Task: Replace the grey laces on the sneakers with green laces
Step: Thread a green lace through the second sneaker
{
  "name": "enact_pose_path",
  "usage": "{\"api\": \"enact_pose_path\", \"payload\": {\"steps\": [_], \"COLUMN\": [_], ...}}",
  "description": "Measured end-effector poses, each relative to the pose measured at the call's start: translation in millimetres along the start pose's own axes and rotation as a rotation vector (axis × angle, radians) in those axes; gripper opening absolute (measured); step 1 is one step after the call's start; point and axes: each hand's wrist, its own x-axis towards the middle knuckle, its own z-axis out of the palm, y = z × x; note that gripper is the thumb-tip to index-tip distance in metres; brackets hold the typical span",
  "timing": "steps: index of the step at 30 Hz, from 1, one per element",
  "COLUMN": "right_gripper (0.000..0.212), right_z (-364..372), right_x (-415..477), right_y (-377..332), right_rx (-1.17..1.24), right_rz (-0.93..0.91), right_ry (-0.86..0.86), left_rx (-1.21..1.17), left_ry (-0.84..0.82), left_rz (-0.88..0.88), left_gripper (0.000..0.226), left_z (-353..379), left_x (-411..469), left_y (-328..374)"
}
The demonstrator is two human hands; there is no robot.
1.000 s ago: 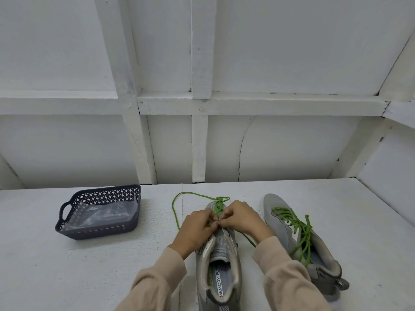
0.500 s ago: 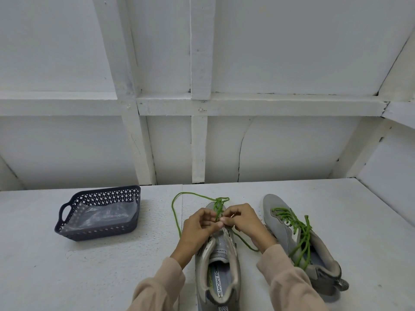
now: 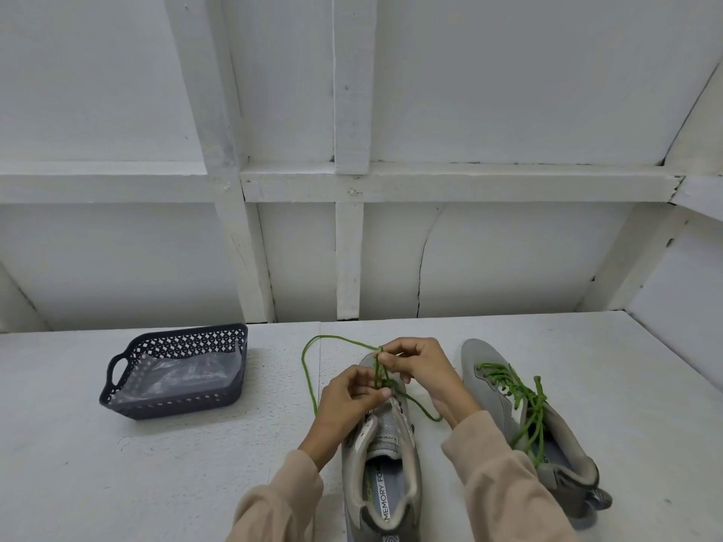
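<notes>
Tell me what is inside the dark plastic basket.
A crumpled clear plastic bag lies in the basket; whatever is in or under the bag is hidden.

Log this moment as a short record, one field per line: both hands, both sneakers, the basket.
left hand: pinches the green lace at the middle sneaker
right hand: pinches the same lace higher up
middle sneaker: between the hands, upper eyelets empty
right sneaker: laced green, untouched
basket: left on the table, holds a clear plastic bag
</notes>
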Motion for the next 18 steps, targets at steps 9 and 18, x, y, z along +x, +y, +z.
{"api": "enact_pose_path", "payload": {"steps": [9, 18], "right_gripper": [0.004, 0.017], "right_z": [7.0, 12.1], "right_x": [1.1, 3.6], "right_y": [-0.2, -37.2], "right_rx": [-0.168, -0.082], "right_rz": [-0.081, -0.092], "right_ry": [-0.050, -0.105], "left_rx": [0.038, 0.216], "left_ry": [0.063, 0.024], "left_rz": [0.140, 0.285], "left_gripper": [0.009, 0.014], "left_z": [5.8, 9.7], "left_x": [-1.0, 3.0], "left_y": [2.8, 0.0]}}
